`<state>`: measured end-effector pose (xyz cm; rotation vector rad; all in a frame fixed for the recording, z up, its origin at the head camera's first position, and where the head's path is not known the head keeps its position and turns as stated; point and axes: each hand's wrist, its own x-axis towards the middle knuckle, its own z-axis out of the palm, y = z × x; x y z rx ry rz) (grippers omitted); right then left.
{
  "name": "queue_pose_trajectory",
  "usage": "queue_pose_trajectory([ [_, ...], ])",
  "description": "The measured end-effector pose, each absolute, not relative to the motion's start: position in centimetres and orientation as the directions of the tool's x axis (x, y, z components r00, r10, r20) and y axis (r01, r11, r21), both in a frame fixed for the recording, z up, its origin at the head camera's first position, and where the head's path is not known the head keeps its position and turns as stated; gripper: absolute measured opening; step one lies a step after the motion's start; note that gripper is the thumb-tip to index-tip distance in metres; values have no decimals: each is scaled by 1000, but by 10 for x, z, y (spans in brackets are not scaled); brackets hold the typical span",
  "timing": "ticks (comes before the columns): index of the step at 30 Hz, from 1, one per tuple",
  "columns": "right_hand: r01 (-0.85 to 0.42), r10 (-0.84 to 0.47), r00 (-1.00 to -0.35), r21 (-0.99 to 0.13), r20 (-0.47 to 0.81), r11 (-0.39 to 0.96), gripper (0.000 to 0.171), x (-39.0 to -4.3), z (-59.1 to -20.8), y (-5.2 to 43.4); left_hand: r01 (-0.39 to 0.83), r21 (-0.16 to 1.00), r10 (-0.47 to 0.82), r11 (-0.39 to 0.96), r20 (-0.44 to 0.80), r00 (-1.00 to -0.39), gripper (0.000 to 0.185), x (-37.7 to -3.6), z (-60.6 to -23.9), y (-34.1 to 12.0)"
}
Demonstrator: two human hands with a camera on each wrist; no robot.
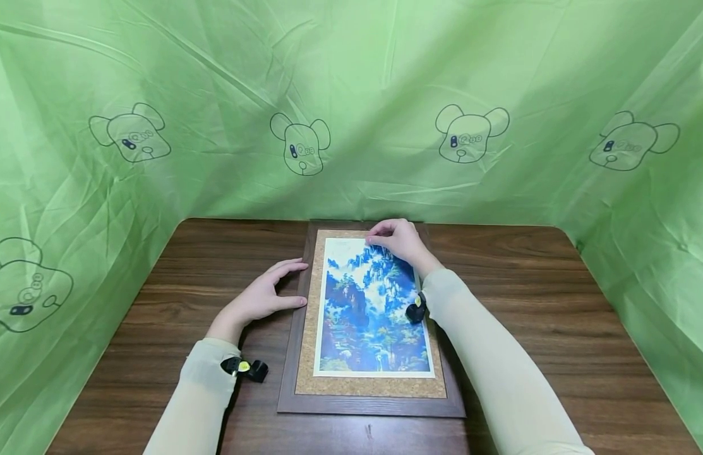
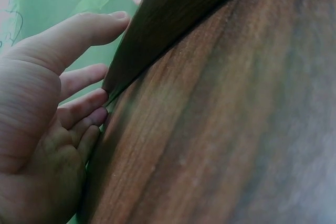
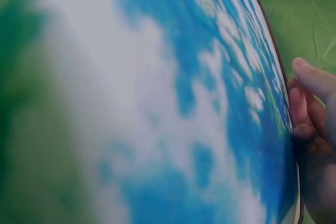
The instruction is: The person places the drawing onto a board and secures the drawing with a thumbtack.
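1. A picture frame [image 1: 371,404] lies flat in the middle of the brown table [image 1: 556,328]; inside it is a blue and white mountain picture [image 1: 371,309] with a cork border.
2. The left hand [image 1: 266,297] rests on the table just left of the frame; its fingers [image 2: 84,106] are straight and spread, and the tips touch the frame's left edge.
3. The right hand [image 1: 398,241] sits at the far end of the picture; its fingers [image 3: 302,114] are curled and press down on the far edge.
4. A green sheet [image 1: 351,95] with bear drawings hangs behind the table.

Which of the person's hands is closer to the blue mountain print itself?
Right. The right hand rests on the print's top edge, while the left hand lies beside the wooden frame's left side, off the print.
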<state>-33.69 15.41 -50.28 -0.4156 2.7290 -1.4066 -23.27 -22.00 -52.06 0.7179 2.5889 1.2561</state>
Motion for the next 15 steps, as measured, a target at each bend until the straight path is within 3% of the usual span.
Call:
queue_pose_trajectory([
  [15, -186, -240, -969, -810, 58, 556, 8, -337, -502, 153, 342, 773, 491, 534, 46, -870, 79, -233, -522, -221],
])
